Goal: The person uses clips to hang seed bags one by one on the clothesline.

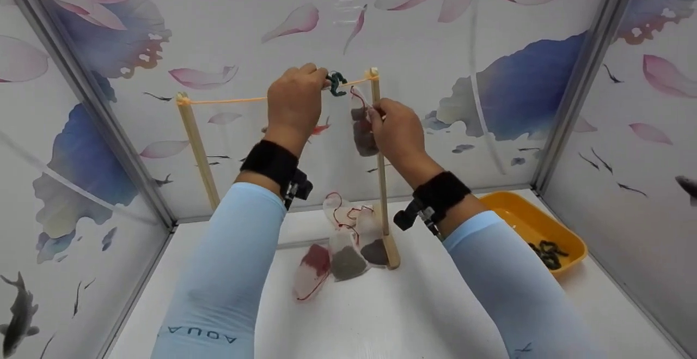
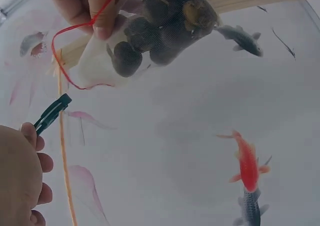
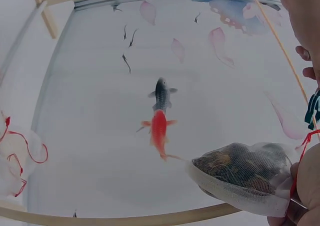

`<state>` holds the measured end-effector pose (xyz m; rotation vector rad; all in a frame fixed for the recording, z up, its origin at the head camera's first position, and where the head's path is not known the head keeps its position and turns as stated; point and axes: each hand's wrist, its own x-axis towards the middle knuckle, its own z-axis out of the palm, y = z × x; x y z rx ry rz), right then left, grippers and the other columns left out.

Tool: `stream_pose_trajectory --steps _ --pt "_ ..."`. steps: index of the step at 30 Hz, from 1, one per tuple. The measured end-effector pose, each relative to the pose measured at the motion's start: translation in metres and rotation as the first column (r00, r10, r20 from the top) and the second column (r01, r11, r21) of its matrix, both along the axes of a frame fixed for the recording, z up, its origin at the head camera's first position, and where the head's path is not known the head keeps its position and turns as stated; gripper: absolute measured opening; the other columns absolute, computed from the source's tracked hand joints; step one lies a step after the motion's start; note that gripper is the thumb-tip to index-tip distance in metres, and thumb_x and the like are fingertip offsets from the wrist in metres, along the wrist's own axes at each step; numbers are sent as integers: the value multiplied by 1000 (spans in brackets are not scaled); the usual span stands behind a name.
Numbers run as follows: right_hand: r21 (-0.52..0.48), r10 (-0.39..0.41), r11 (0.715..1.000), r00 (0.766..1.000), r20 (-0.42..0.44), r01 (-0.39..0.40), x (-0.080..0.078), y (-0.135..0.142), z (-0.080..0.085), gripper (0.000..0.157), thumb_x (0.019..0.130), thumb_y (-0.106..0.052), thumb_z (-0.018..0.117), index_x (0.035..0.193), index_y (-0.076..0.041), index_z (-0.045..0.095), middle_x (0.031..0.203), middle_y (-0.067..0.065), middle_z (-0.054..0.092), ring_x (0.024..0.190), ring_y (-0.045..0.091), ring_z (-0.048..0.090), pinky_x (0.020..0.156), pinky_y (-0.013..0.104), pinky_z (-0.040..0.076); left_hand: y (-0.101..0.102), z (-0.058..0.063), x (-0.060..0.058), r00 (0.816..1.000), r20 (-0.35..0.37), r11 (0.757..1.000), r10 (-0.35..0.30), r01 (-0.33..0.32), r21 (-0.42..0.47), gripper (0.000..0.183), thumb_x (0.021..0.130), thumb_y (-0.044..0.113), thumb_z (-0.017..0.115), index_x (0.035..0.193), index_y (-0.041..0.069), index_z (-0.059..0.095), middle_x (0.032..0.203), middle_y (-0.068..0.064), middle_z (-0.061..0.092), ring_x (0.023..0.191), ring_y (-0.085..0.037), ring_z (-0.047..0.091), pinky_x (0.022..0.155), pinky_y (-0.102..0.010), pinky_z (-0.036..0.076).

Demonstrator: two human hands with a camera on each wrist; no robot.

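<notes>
Up at an orange cord (image 1: 226, 101) strung between two wooden posts, my left hand (image 1: 297, 100) pinches a dark green clothespin (image 1: 336, 84). The clothespin's tip overlaps the cord in the left wrist view. Just below and to the right, my right hand (image 1: 402, 130) grips a white mesh drawstring bag (image 3: 245, 171) near its top. Dark, rounded lumps fill the bag's lower part. Its red drawstring (image 2: 60, 63) loops loosely beside the cord. The bag hangs in front of the right post (image 1: 383, 184), a little under the cord.
Several more mesh bags lie on the white table by the right post's foot, one with reddish contents (image 1: 316, 261), another greyish-green (image 1: 348, 261). A yellow tray (image 1: 577, 250) with dark green clothespins (image 1: 549, 254) stands at right. The left post (image 1: 197, 146) rises beyond my left forearm. Printed panels enclose the table.
</notes>
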<state>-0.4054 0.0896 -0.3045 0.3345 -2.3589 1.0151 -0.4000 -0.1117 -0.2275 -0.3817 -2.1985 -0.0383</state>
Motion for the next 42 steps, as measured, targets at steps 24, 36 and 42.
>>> stream_pose_trajectory --steps 24,36,42 --pt "-81 17 997 999 38 -13 0 2 -1 24 118 -28 66 129 -11 79 119 8 82 103 24 79 91 42 68 12 -16 -2 989 135 981 -51 75 -180 50 113 34 70 161 19 65 123 -11 84 107 -31 74 85 -41 69" --pt "-109 14 994 997 80 -5 0 12 -20 26 115 -30 70 127 -9 81 123 10 82 103 27 79 93 47 71 -11 -81 51 972 30 965 -234 229 126 24 113 31 73 121 11 83 106 -8 76 98 -29 68 73 -43 63" --pt "-183 80 981 993 91 -62 5 21 -30 25 113 -29 72 125 -7 80 116 11 81 102 25 78 91 45 71 -57 -168 82 982 86 930 -168 130 343 19 108 27 79 109 9 85 97 -9 73 94 -29 67 72 -45 62"
